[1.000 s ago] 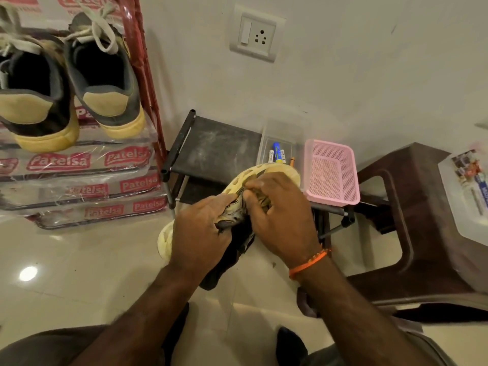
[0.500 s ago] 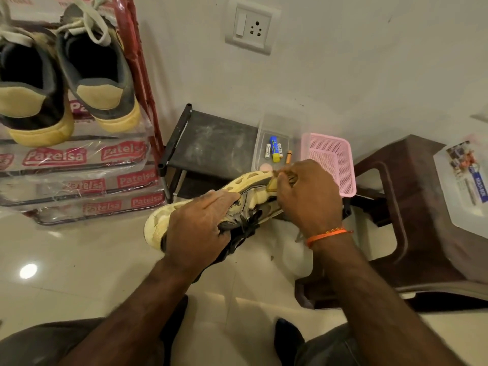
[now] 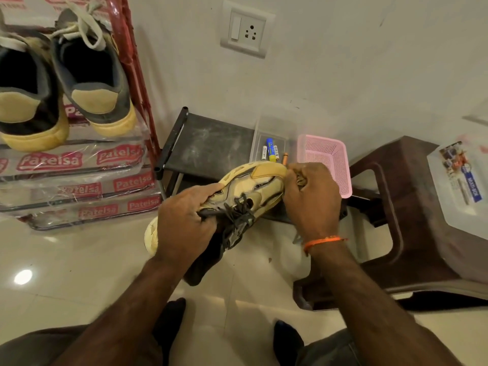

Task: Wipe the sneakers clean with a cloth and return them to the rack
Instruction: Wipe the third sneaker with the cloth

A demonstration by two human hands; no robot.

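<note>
Wiping step. Left hand (image 3: 182, 225) grips sneaker (image 3: 253, 191) midfoot; right hand (image 3: 311, 199) pinches cloth (image 3: 299, 179) at heel. Next: rub heel, then rack (image 3: 137, 75).

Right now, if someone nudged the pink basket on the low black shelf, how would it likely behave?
The pink basket looks like thin perforated plastic with nothing visible inside, so it is probably light and would slide easily. It sits at the front corner of the black shelf, partly overhanging the edge, so a push forward might tip it off. Its mesh walls would likely flex a little.
</note>
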